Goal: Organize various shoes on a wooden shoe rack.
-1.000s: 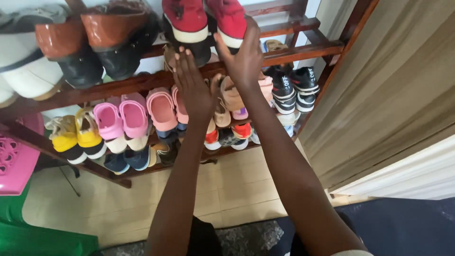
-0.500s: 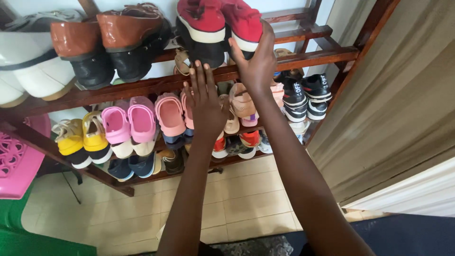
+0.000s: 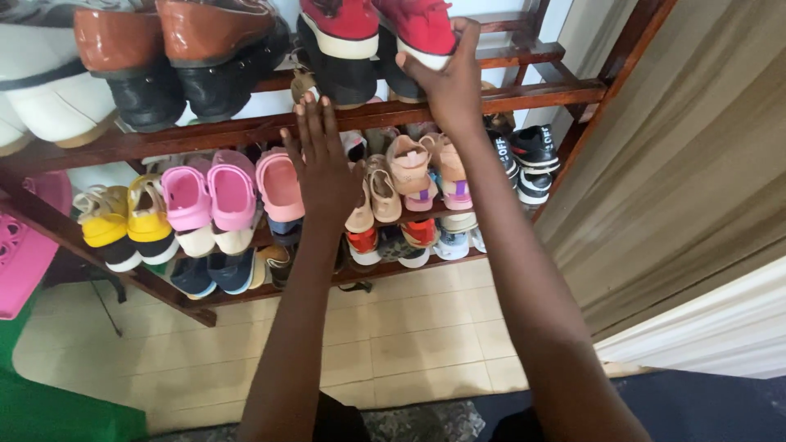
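Note:
A wooden shoe rack (image 3: 205, 133) stands before me with several shelves of shoes. My right hand (image 3: 446, 78) reaches to the upper shelf and grips the toe of a red shoe with a white sole (image 3: 417, 24). A second red shoe (image 3: 337, 24) sits just left of it. My left hand (image 3: 321, 164) is spread flat, fingers apart, in front of the shelf rail below the red shoes, holding nothing. Behind it are pink clogs (image 3: 278, 184) and small beige sandals (image 3: 407, 168).
Brown and black shoes (image 3: 209, 49) and a white shoe (image 3: 49, 90) fill the upper left. Yellow sandals (image 3: 123, 217) and black sneakers (image 3: 530, 155) sit on the middle shelf. A pink plastic item (image 3: 24, 245) is at left, a beige curtain (image 3: 679, 147) at right, tiled floor (image 3: 409, 336) below.
My right hand has risen slightly with the red shoe's toe. My left hand has shifted left and up toward the shelf rail. The view has moved a little.

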